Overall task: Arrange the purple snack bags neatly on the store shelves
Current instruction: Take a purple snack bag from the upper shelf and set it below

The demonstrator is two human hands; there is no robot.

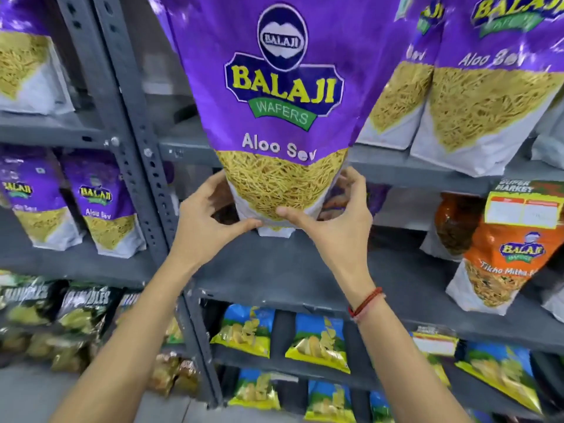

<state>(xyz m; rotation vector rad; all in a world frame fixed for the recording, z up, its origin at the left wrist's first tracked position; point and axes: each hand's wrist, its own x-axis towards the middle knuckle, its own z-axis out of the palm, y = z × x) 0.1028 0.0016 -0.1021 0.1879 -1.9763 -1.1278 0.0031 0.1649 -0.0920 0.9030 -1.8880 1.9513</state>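
A large purple Balaji Aloo Sev bag (282, 96) fills the centre of the view, upright, its bottom end just above the grey middle shelf (290, 270). My left hand (207, 215) grips its lower left corner and my right hand (332, 215) grips its lower right corner, thumbs on the front. More purple bags (485, 96) stand on the upper shelf at the right. Two purple bags (103, 206) stand on the left unit's middle shelf, and another (24, 56) is at the top left.
A grey perforated steel upright (137, 148) divides the two shelf units. An orange Balaji bag (506, 248) stands at the right of the middle shelf. Blue-and-yellow chip bags (317, 340) line the lower shelves; dark green bags (70, 309) sit lower left.
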